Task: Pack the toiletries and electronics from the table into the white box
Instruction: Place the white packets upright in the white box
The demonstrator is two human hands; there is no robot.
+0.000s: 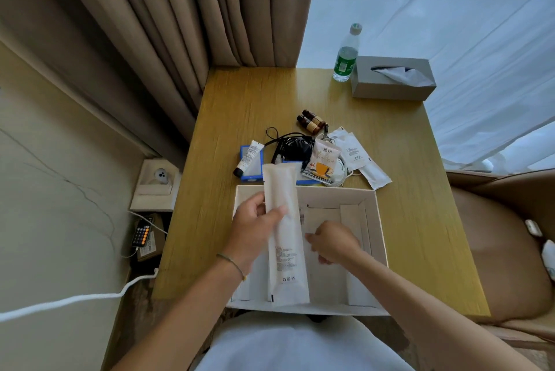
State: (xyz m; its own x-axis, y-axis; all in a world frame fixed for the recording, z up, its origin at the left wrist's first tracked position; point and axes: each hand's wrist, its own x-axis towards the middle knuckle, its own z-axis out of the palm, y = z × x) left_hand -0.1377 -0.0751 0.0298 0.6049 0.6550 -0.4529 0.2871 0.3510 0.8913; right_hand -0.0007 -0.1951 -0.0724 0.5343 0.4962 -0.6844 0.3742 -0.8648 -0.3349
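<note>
long sachet: my left hand (255,220) pinches a long white paper sachet (285,232) near its upper half, thumb on the front and fingers curled behind; it sits over the left half of the white box (379,220).
long axis: the sachet runs front to back, far end reaching past the box's far wall, near end down close to the near wall; as i judge it, it fits lengthwise if i just lower it.
nearer hand: the left hand is the one on the sachet; the right hand (333,243) is just beside its right edge, inside the box.
right hand: fingers curled low over the box floor; i cannot tell whether they pinch anything.
direction of the rest: the remaining pile lies beyond the box's far wall on the wooden surface (420,220), well forward of both hands.
count, brown vials: two small brown bottles (310,121), side by side.
count, tubes: one white tube with a black cap (248,158), lying on a blue-edged box (250,174).
count, cables: one black tangle with a charger (289,145); separate cords i cannot count.
count, packets: one printed drink sachet (323,162), and at least two flat white packets (359,154).
not for packing, i judge: one water bottle (346,55) and one grey tissue box (393,78) at the far right corner.
</note>
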